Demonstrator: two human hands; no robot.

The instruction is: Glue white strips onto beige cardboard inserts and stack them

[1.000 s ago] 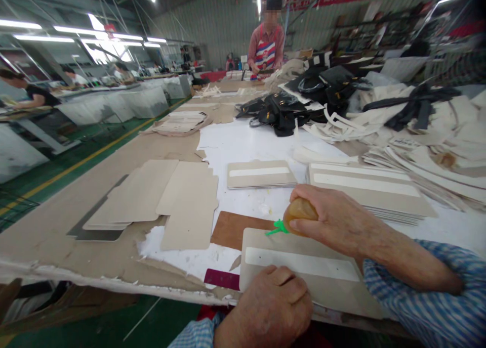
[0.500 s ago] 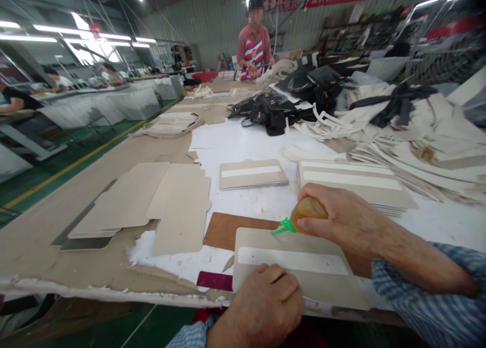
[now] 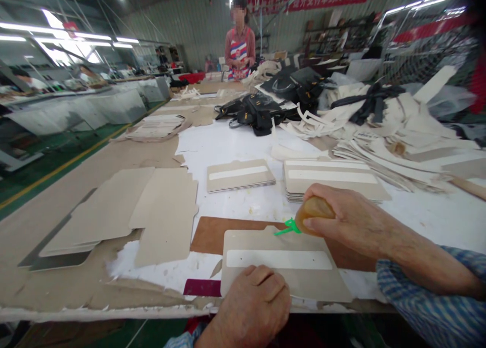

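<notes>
1. Right now the right hand has its fingers wrapped tight around a small amber squeeze bottle with a green nozzle; the nozzle tip touches the top edge of the grey cardboard panel with a white strip across it.
2. The left hand is curled into a loose fist, knuckles pressing down on the near edge of that panel; it grips nothing.
3. The panel lies at the near table edge, on top of a brown board; a dark red card pokes out just beside its left corner.
4. A white paper sheet covers the worktable under all of it.
5. Beyond the bottle: a tall stack of identical striped panels, and a shorter stack to its left.
6. Far left: plain grey cardboard blanks, overlapping.
7. Further back: black bags and a heap of cream fabric pieces.
8. A person in a striped apron stands at the far end of the table.
</notes>
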